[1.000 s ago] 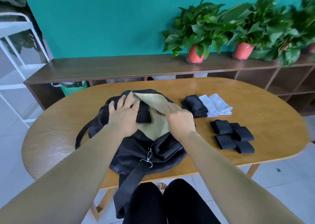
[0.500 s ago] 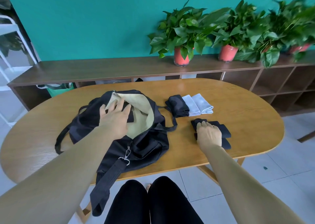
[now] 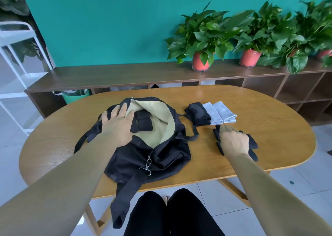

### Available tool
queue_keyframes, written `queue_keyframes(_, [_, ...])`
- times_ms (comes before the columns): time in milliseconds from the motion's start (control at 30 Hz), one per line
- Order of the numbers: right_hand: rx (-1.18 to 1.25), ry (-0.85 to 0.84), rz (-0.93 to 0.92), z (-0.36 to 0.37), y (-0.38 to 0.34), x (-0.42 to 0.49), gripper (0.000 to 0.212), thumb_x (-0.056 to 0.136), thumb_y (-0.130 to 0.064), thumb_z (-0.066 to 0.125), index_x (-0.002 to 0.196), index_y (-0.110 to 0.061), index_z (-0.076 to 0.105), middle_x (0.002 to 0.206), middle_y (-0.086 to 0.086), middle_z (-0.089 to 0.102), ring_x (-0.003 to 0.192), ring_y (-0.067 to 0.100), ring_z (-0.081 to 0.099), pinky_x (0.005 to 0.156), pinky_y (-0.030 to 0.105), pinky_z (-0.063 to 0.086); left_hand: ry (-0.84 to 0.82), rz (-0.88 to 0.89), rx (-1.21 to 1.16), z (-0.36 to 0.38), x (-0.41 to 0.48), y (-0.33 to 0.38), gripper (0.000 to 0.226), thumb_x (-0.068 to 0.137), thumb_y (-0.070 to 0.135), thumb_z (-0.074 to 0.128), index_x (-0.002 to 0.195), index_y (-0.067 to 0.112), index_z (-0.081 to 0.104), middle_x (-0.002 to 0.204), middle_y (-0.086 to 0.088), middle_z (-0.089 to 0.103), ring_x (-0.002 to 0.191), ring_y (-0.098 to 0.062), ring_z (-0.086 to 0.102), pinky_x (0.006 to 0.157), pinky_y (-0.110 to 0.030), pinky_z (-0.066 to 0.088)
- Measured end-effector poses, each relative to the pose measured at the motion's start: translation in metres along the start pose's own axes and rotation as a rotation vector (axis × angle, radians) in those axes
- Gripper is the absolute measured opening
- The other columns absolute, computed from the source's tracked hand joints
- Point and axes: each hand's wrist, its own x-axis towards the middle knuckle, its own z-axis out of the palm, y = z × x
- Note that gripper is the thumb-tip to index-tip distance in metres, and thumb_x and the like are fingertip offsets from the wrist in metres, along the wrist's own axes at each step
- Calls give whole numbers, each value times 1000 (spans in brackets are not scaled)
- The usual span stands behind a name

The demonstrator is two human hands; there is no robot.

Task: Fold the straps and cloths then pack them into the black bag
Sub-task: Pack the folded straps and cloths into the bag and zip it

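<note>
Black webbing is gathered under the right hand (image 3: 233, 142) in the head view. Its fingers (image 3: 227, 130) are curled down over the pile of folded straps (image 3: 252, 143) on the desk (image 3: 260, 110) and appear closed on the upper pieces, though the underside of the grip is hidden. The left hand (image 3: 117, 126) is laid flat, its fingers (image 3: 123, 111) spread wide and straight, so that the rim of the black bag (image 3: 143, 151) is pressed back and the beige lining (image 3: 162, 117) is exposed. Two packed straps (image 3: 142, 123) are seen just beside those fingers, inside the mouth. A black cloth (image 3: 198, 113) and grey cloths (image 3: 220, 112) are left just beyond the right fingers.

Several unfastened folds are being taken at once, so a lower piece could be dropped, or could spring open, if the pinch is uneven. If the left fingers are eased, the soft rim could sag and the load be snagged on the zip. The bag could also be dragged by the shoulder strap (image 3: 125, 191), which hangs off the desk edge below the left fingers.
</note>
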Motion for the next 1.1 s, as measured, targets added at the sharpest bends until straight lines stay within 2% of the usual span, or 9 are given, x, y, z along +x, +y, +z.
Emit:
queue_keyframes(233, [-42, 313, -52, -37, -58, 28, 37, 39, 13, 72, 60, -9, 51, 51, 3, 48, 38, 20, 45, 43, 16, 12, 1, -10, -26, -1, 2, -26, 69, 92, 27, 51, 149, 25, 12, 160, -4, -11, 147, -25, -7, 115, -54, 2])
queue_keyframes(400, [78, 541, -255, -50, -138, 44, 25, 64, 4, 40, 69, -13, 59, 63, 0, 60, 60, 15, 63, 39, 21, 28, -36, -12, -65, 1, 9, -40, 75, 92, 26, 51, 152, 24, 6, 160, -4, -13, 147, -25, -10, 116, -53, 0])
queue_keyframes(467, [92, 508, -324, -47, -171, 47, 28, 66, -1, 39, 73, -13, 63, 69, 1, 65, 67, 16, 66, 41, 21, 34, -38, -4, -79, 5, 15, -46, 72, 92, 26, 50, 152, 24, 10, 160, -6, -12, 147, -25, -10, 115, -53, 0])
queue_keyframes(533, [59, 440, -376, -42, -199, 49, 21, 60, -3, 46, 70, -15, 61, 65, -1, 60, 59, 16, 60, 41, 21, 27, -31, 19, -106, 10, 21, -52, 59, 92, 25, 49, 146, 26, 26, 160, -6, -4, 146, -25, -3, 115, -53, 3])
queue_keyframes(633, [50, 333, -417, -30, -230, 54, 22, 53, 0, 50, 67, -15, 60, 63, -2, 59, 56, 16, 57, 42, 22, 17, 12, 52, -168, 18, 30, -60, 42, 92, 20, 47, 133, 22, 45, 151, -5, 22, 135, -26, 24, 106, -46, 28])
queue_keyframes(700, [41, 277, -431, -21, -245, 59, 22, 48, 0, 58, 64, -15, 57, 59, -2, 55, 56, 15, 56, 43, 23, 16, 41, 46, -256, 21, 35, -63, 48, 92, 15, 47, 139, 17, 36, 145, -6, 27, 126, -27, 34, 90, -39, 44])
queue_keyframes(800, [32, 206, -455, -14, -264, 69, 27, 41, -3, 67, 62, -16, 55, 57, -2, 52, 54, 15, 53, 42, 23, 20, 90, 26, -314, 26, 39, -64, 66, 90, 10, 49, 149, 16, 19, 147, -5, 21, 125, -25, 37, 73, -31, 45])
queue_keyframes(933, [43, 123, -490, -4, -286, 82, 24, 42, -7, 72, 59, -15, 58, 54, -2, 53, 52, 16, 54, 41, 22, 27, 134, 14, -344, 31, 40, -66, 70, 90, 9, 48, 150, 17, 15, 149, -3, 16, 123, -23, 40, 67, -26, 40])
queue_keyframes(1100, [16, -3, -481, 5, -305, 92, 25, 37, -14, 76, 53, -18, 57, 49, -3, 53, 46, 14, 52, 41, 20, 24, 184, 15, -365, 35, 39, -67, 72, 88, 7, 50, 149, 18, 14, 150, -2, 14, 119, -23, 43, 65, -26, 38])
